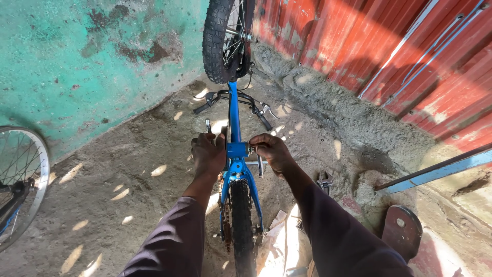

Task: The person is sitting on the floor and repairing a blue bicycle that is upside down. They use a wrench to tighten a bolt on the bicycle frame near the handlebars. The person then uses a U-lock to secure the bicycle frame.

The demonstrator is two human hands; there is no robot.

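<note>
- Nearest us, the rear tyre (pixel 242 225) of the upturned blue bicycle (pixel 234 118) stands between the two dark sleeves, with the rusty chain (pixel 226 225) running just beside it on the left. A sleeve drifting inward could catch on that chain if the wheel turns.
- Left hand (pixel 209 154) is closed around the left crank (pixel 208 127) at the middle of the frame. Greasy metal there, I'd judge, so a hard push could slip off.
- Right hand (pixel 272 152) is pinched on the end of the axle housing (pixel 238 150), fingers curled round the right crank (pixel 260 165). Knuckles sit close to bare steel, and a sudden give would bang them.
- The hands stand apart, one on each side of the frame.
- Pliers (pixel 324 180) lie on the dirt just right of the right forearm, easy to kick away.
- Further out, the handlebars (pixel 236 102) rest on uneven ground (pixel 128 169). Sideways force at the cranks could rock the whole bicycle over.
- Farthest, the front wheel (pixel 225 38) rises beside the red metal wall (pixel 369 46). A topple that way would hit it.
</note>
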